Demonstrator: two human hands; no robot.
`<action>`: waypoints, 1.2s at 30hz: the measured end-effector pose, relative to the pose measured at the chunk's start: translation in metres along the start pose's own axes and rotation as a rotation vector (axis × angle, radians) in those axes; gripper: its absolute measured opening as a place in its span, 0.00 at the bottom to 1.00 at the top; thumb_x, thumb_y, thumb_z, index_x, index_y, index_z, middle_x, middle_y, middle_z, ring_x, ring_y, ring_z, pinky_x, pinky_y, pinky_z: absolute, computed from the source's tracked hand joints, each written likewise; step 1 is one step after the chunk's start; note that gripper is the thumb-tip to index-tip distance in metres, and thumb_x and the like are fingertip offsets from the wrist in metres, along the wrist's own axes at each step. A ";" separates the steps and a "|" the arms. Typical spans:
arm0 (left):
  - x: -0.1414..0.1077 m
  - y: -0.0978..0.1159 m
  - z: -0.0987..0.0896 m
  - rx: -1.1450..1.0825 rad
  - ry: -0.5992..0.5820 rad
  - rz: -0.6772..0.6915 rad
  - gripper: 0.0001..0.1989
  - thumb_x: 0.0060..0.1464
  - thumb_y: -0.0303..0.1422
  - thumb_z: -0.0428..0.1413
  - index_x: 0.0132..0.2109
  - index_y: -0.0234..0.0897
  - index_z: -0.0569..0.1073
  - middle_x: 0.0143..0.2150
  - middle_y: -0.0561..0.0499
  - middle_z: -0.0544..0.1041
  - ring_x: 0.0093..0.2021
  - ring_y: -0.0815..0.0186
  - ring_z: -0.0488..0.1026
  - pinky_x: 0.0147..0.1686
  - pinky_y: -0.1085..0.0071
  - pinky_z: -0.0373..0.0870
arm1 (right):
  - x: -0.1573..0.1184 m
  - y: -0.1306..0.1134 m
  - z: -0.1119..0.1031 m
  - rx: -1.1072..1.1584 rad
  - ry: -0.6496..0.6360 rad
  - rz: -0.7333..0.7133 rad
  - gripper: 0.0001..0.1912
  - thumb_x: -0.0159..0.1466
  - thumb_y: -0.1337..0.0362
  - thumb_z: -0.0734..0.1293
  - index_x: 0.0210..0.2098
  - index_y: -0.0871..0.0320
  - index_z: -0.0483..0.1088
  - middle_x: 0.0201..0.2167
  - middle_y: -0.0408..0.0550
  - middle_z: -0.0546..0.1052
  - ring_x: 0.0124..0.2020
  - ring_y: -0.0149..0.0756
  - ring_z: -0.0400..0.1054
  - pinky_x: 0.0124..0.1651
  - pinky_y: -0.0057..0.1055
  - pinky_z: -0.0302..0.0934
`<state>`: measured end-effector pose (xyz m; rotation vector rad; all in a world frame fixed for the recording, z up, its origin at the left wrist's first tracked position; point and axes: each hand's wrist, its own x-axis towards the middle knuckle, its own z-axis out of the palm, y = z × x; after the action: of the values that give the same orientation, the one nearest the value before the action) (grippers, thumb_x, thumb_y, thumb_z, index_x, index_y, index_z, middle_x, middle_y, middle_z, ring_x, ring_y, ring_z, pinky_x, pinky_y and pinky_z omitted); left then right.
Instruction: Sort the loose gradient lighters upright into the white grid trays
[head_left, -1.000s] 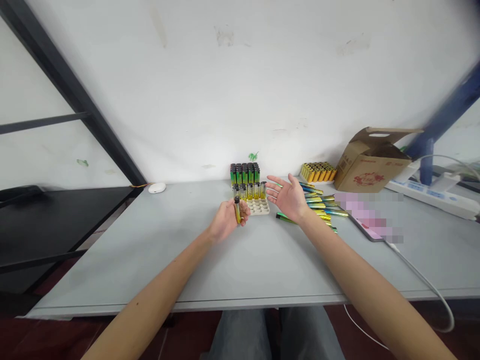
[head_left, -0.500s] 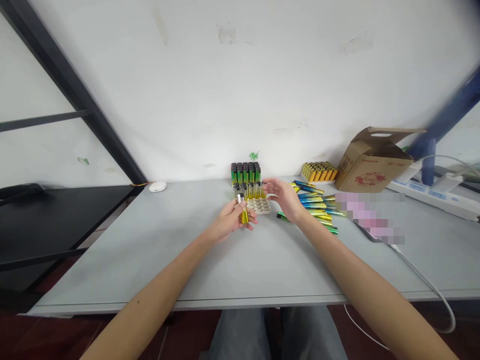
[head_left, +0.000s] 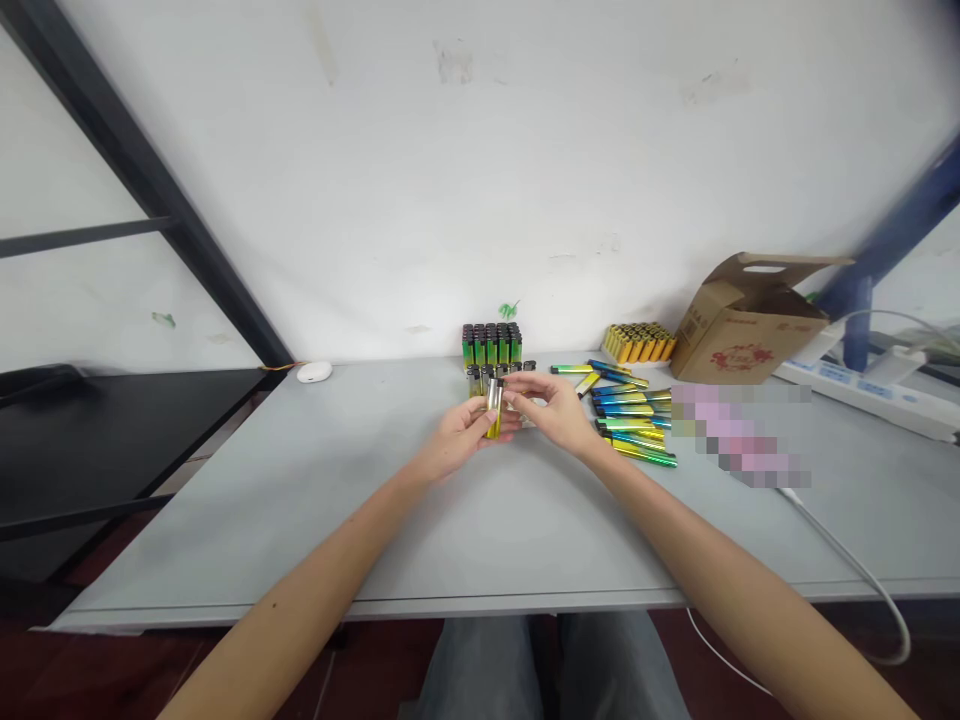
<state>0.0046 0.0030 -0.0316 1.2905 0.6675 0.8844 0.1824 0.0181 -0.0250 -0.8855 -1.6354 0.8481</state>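
Note:
My left hand (head_left: 463, 436) is closed round upright yellow lighters (head_left: 493, 424) with silver tops, at the middle of the table. My right hand (head_left: 553, 408) meets it from the right, its thumb and fingertips pinched at the top of these lighters. Behind the hands, a row of lighters (head_left: 474, 380) stands in a pale tray that the hands mostly hide. Further back stands a block of green lighters (head_left: 491, 348) with black tops. Right of my right hand, several blue, green and yellow lighters (head_left: 634, 410) lie loose on the table.
A block of yellow lighters (head_left: 639, 345) stands near the wall, beside an open cardboard box (head_left: 750, 335). A white power strip (head_left: 870, 395) and a blurred pink object (head_left: 735, 435) with a white cable lie at the right. A small white case (head_left: 314, 372) sits at the back left.
My right hand has moved left and down to the lighters in my left hand, and its fingers have closed. My left hand has shifted slightly right and up.

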 end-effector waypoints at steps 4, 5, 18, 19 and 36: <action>0.001 -0.005 -0.003 0.066 -0.027 -0.013 0.19 0.57 0.41 0.55 0.52 0.35 0.72 0.52 0.41 0.75 0.50 0.58 0.74 0.54 0.54 0.67 | 0.000 0.002 0.002 0.005 0.023 -0.002 0.16 0.57 0.60 0.70 0.44 0.57 0.73 0.34 0.48 0.79 0.36 0.36 0.73 0.43 0.35 0.67; 0.001 -0.007 -0.004 0.081 -0.026 -0.015 0.19 0.57 0.41 0.55 0.51 0.34 0.72 0.51 0.41 0.76 0.50 0.58 0.74 0.54 0.54 0.67 | -0.001 0.003 0.002 0.002 0.022 -0.008 0.16 0.57 0.60 0.70 0.44 0.57 0.74 0.34 0.48 0.79 0.36 0.36 0.73 0.42 0.34 0.67; 0.002 -0.004 0.001 0.189 0.224 -0.108 0.16 0.57 0.40 0.53 0.44 0.32 0.74 0.43 0.41 0.79 0.43 0.60 0.77 0.47 0.61 0.72 | 0.006 0.003 -0.004 0.024 0.255 -0.082 0.13 0.56 0.60 0.70 0.40 0.57 0.70 0.32 0.46 0.76 0.34 0.34 0.72 0.37 0.31 0.66; 0.002 -0.003 0.000 0.215 0.272 -0.090 0.14 0.57 0.39 0.52 0.44 0.32 0.74 0.42 0.41 0.80 0.41 0.61 0.78 0.45 0.62 0.73 | 0.008 0.005 -0.006 0.015 0.282 -0.076 0.13 0.56 0.60 0.70 0.40 0.57 0.70 0.32 0.46 0.76 0.34 0.34 0.72 0.37 0.31 0.66; 0.006 -0.002 -0.009 0.350 0.583 0.105 0.11 0.52 0.36 0.51 0.33 0.33 0.74 0.27 0.50 0.75 0.28 0.69 0.71 0.28 0.73 0.67 | 0.006 0.019 0.000 -0.521 0.127 -0.195 0.10 0.62 0.65 0.62 0.43 0.54 0.69 0.35 0.44 0.78 0.37 0.36 0.72 0.43 0.34 0.64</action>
<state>0.0000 0.0126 -0.0353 1.3880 1.2640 1.2894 0.1836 0.0321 -0.0390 -1.0849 -1.8247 0.2216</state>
